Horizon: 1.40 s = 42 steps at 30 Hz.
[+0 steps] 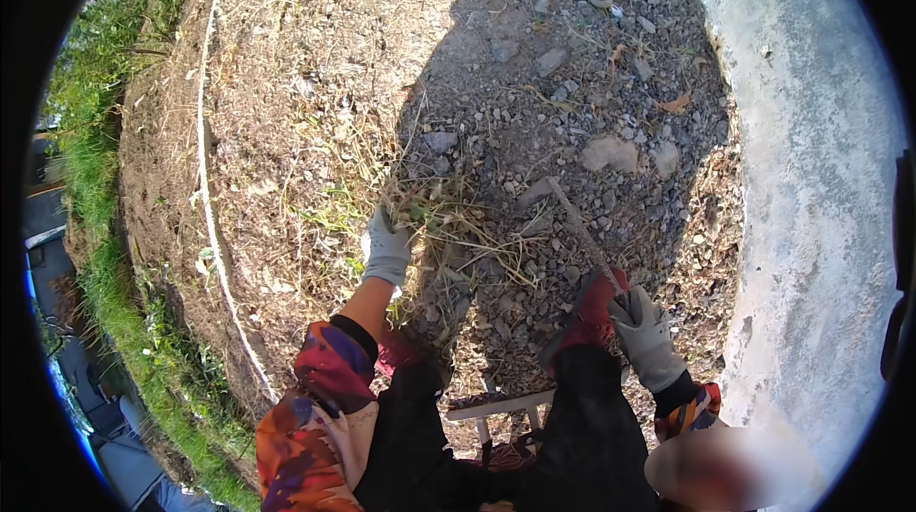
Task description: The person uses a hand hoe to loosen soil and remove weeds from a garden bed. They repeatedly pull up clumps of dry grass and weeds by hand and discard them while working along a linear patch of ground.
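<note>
My left hand (386, 248), in a pale work glove, grips a tangled clump of dry weeds (436, 215) with a few green leaves. The clump rests low over the soil, and my fingertips are partly hidden in it. In my right hand (646, 340), gloved in grey, is one end of a rough rod-like hand tool (583, 236). It slants forward and left over the stony ground. Whether its far end carries a blade or just lies beside flat stones, I cannot tell. My right shoe (583, 319) is red and stands beside the tool's near end.
A weathered concrete wall or ledge (809, 154) curves along the right. At left a pale rope or pipe (206, 175) runs over the soil, with a green grass strip (107, 261) beyond. Larger stones (608, 154) lie ahead in shadow. A low stool (501, 406) shows between my legs.
</note>
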### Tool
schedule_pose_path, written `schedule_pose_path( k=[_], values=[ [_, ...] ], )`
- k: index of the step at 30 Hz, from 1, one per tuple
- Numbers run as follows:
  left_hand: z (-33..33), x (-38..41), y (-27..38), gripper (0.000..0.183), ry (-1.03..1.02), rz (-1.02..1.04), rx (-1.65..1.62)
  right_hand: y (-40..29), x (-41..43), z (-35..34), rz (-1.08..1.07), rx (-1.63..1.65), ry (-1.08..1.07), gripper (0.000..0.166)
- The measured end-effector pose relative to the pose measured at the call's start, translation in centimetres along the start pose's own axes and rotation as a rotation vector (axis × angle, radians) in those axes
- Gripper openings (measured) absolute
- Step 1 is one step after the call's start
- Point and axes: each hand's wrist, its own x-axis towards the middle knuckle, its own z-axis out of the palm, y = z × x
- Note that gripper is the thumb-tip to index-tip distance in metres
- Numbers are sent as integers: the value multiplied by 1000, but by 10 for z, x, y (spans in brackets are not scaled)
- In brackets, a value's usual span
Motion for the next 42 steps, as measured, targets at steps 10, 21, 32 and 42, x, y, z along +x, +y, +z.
schedule_pose_path(
  k=[10,21,32,42],
  values=[
    [-10,14,-23,26,165,-236,-506,30,33,63,-472,-47,63,17],
    [-82,16,50,33,39,-42,-440,49,37,71,-389,-94,-64,14],
    [-30,-40,67,37,-462,-84,686,-3,24,54,-77,248,-167,10],
    [-49,-35,37,36,-185,-280,717,-30,30,50,-491,197,26,21]
  ],
)
